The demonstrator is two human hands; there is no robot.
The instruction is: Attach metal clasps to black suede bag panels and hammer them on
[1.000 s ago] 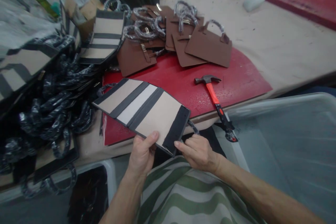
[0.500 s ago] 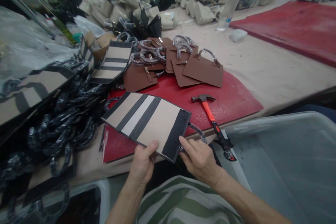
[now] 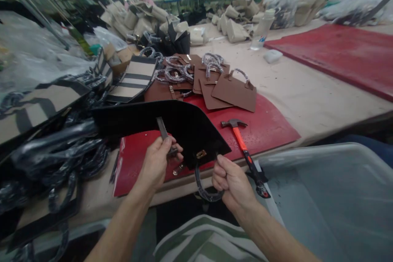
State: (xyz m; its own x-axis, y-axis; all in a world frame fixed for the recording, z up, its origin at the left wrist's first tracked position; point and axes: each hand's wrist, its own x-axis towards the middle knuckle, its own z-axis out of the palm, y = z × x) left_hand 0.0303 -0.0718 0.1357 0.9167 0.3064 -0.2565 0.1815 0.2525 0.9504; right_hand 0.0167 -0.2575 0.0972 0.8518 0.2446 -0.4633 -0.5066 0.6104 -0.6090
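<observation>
A black bag panel (image 3: 178,120) is held in the air over the red mat (image 3: 132,163), its dark outer face toward me. It has a gold-coloured metal clasp (image 3: 201,154) and a plastic-wrapped handle (image 3: 202,190) hanging from the near edge. My left hand (image 3: 158,159) is closed on a dark flat strap (image 3: 162,127) in front of the panel. My right hand (image 3: 230,178) is closed, pinching the panel's near right edge beside the handle. Exactly what lies under the right fingertips is hidden.
A claw hammer (image 3: 241,139) with an orange and black grip lies at the mat's right. Behind are brown bag panels (image 3: 235,92). Black wrapped handles (image 3: 70,147) pile up at left. A grey plastic bin (image 3: 325,196) stands at right. Someone sits in the background.
The bag panel has been turned over, from its beige-and-black striped inner side to its black outer face. My left hand has moved from the panel's near edge to the strap.
</observation>
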